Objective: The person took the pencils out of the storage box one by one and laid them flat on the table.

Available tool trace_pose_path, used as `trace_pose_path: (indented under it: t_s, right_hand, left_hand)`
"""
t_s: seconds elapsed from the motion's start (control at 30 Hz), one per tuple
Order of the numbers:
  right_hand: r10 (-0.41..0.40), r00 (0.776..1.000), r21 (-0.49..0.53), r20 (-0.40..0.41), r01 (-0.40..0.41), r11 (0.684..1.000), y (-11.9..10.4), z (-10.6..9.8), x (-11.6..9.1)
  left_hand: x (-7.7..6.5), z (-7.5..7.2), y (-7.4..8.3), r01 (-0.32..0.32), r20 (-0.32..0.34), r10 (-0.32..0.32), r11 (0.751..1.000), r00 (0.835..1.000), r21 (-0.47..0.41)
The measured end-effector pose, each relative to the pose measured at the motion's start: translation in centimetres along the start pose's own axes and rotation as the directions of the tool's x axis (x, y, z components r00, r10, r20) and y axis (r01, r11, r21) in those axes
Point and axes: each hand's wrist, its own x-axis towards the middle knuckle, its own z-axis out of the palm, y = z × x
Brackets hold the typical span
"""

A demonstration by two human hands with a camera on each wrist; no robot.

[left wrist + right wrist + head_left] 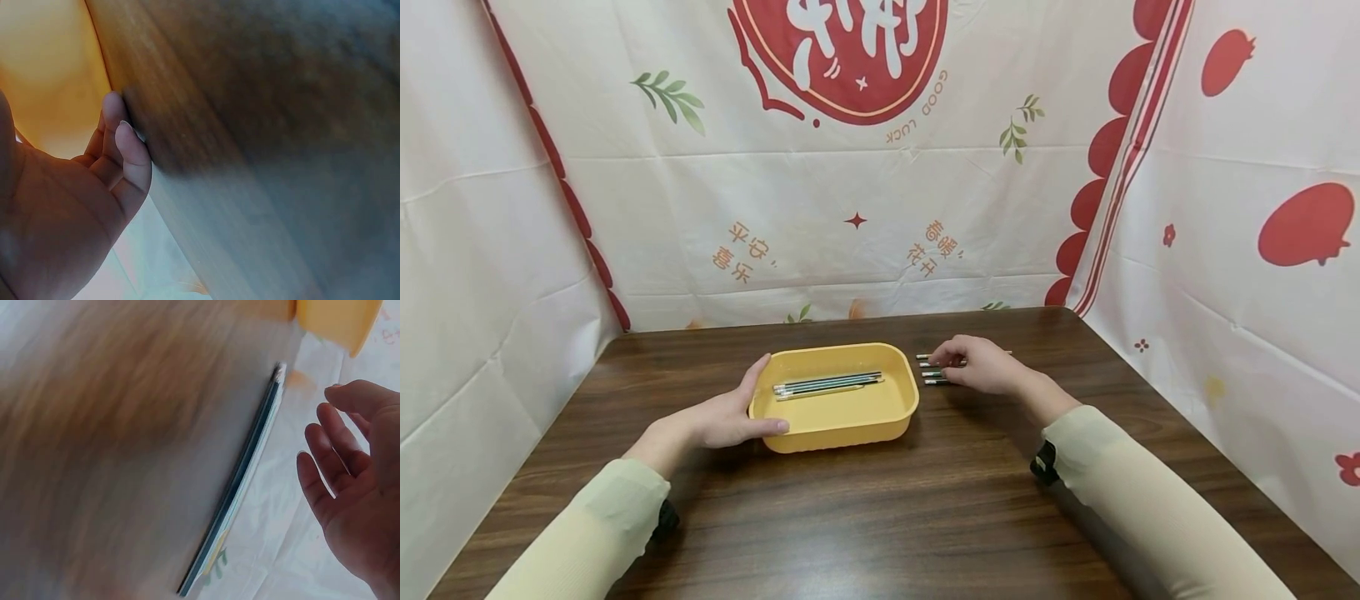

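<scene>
A yellow plastic bin (842,436) stands on the table, with several pencils (827,383) lying side by side inside it. My left hand (730,417) spans the bin's left end, thumb along the front corner and fingers against the outer wall. To the right of the bin, several more pencils (934,374) lie in a row on the table, their eraser ends toward the bin. Over these hovers my right hand (981,365), its fingers loosely bent; the right wrist view shows nothing between them. This hand hides the far parts of the pencils in the head view.
The dark wood table (880,517) reaches back to a white printed cloth (850,192). Another cloth wall (1247,275) runs along the right side, and one more (490,250) along the left. Dark bands show at both sleeve cuffs.
</scene>
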Motion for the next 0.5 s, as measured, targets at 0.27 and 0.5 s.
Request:
trace_pose_path:
  t_s: [0.27,0.5]
  right_hand:
    - [-0.071,0.997,0.049,-0.037,0.073,0.996,-3.2,0.0,1.0]
    - [-0.128,0.991,0.081,-0.049,0.132,0.988,-5.8,0.5,2.1]
  left_hand:
    - [0.0,-0.1,0.1,0.001,0.002,-0.001,1.0,1.0,-0.001]
    - [0.0,0.0,0.0,0.003,0.003,-0.003,1.0,1.0,0.003]
